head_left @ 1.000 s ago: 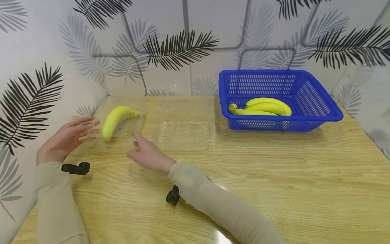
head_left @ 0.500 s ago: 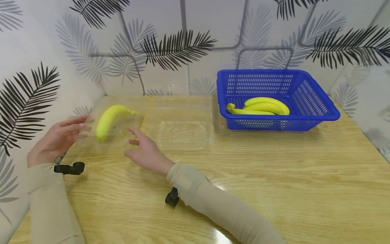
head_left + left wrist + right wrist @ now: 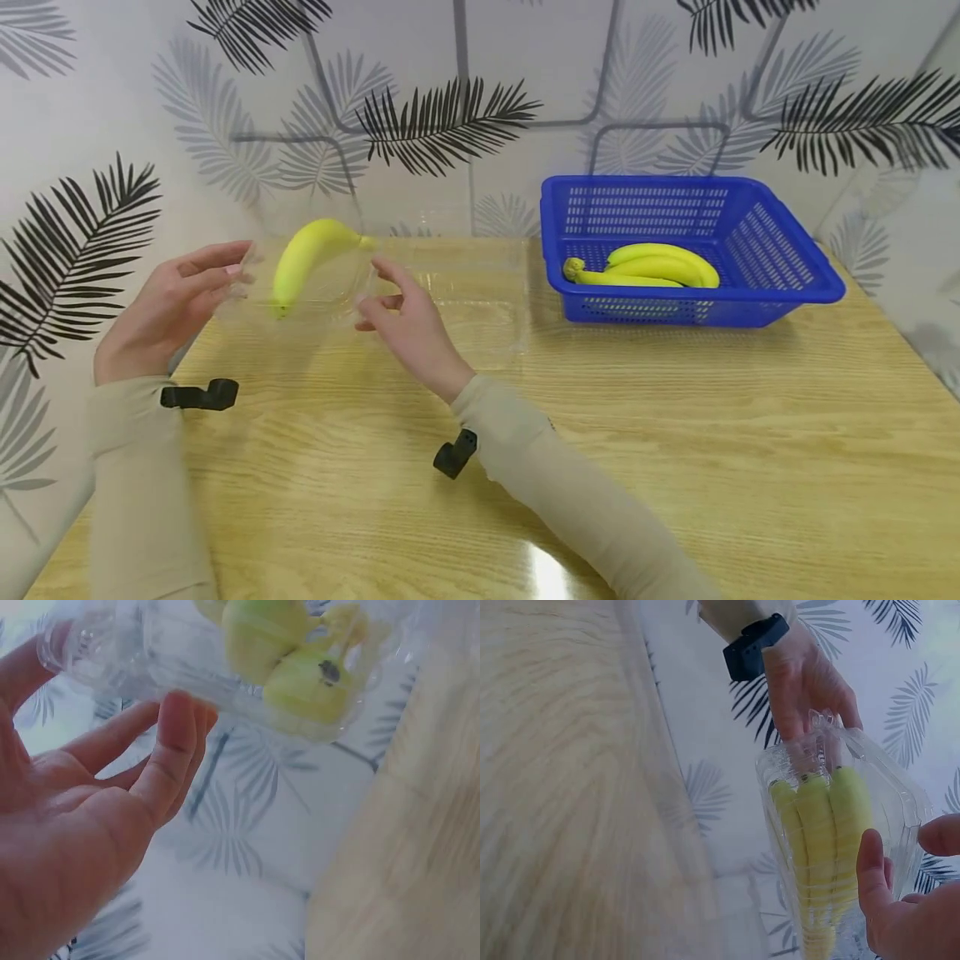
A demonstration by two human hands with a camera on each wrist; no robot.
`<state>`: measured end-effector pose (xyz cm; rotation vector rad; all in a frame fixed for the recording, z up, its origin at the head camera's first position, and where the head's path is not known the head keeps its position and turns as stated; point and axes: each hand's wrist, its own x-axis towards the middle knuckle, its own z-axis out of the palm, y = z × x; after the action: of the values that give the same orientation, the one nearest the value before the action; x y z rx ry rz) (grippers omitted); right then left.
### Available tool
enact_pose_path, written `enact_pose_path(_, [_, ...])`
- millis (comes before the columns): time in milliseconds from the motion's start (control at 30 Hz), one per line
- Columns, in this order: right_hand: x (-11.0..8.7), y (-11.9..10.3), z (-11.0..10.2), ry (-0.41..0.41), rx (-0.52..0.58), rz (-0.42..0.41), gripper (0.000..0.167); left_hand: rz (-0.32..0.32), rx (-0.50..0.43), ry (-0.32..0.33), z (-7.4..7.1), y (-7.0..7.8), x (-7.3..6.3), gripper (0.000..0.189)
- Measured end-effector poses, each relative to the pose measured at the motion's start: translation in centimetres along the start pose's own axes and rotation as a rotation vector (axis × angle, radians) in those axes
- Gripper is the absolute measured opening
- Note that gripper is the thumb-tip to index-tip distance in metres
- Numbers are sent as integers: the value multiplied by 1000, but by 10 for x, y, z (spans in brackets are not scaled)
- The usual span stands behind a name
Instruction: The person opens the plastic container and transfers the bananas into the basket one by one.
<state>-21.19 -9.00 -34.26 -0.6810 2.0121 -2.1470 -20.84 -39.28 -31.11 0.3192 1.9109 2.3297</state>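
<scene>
A clear plastic clamshell box (image 3: 889, 787) is held up off the wooden table at the left in the head view. Inside lies a bunch of yellow bananas (image 3: 306, 260), seen through the plastic. My left hand (image 3: 167, 312) grips the box's left end, its thumb low along the edge in the left wrist view. At the opposite end, my right hand (image 3: 412, 325) holds the rim between thumb and fingers. In the left wrist view, banana tips (image 3: 307, 686) show through the box's wall.
A second clear plastic box (image 3: 480, 325) stands on the table (image 3: 360, 483) just right of the held one. Further right is a blue slotted basket (image 3: 780, 300) with several bananas (image 3: 660, 265) in it. A leaf-patterned wall (image 3: 420, 50) rises behind.
The clamshell box with its bananas shifts slightly left first, then rises and moves back to the right. Both hands move with it, and the right hand's fingers come in on its edge.
</scene>
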Motion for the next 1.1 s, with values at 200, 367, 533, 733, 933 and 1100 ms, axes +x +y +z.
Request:
enact_pose_path(200, [-1, -14, -39, 77, 13, -26, 52, -27, 97, 100, 48, 4, 21, 45])
enact_pose_path(367, [-7, -24, -72, 158, 22, -53, 46, -46, 127, 102, 88, 0, 33, 59])
enact_pose_path(533, [-19, -37, -101, 182, -7, -84, 41, 14, 79, 105, 120, -4, 37, 56])
enact_pose_path(733, [-35, -42, -131, 176, -58, -104, 40, 45, 68, 92, 151, -12, 40, 54])
enact_pose_path(933, [-52, -45, -156, 158, -77, -103, 40, 58, 52, 40, 171, -20, 42, 47])
enact_pose_path(1100, [-63, -51, -171, 174, -129, -73, 38, 60, 39, 14, 185, -25, 40, 44])
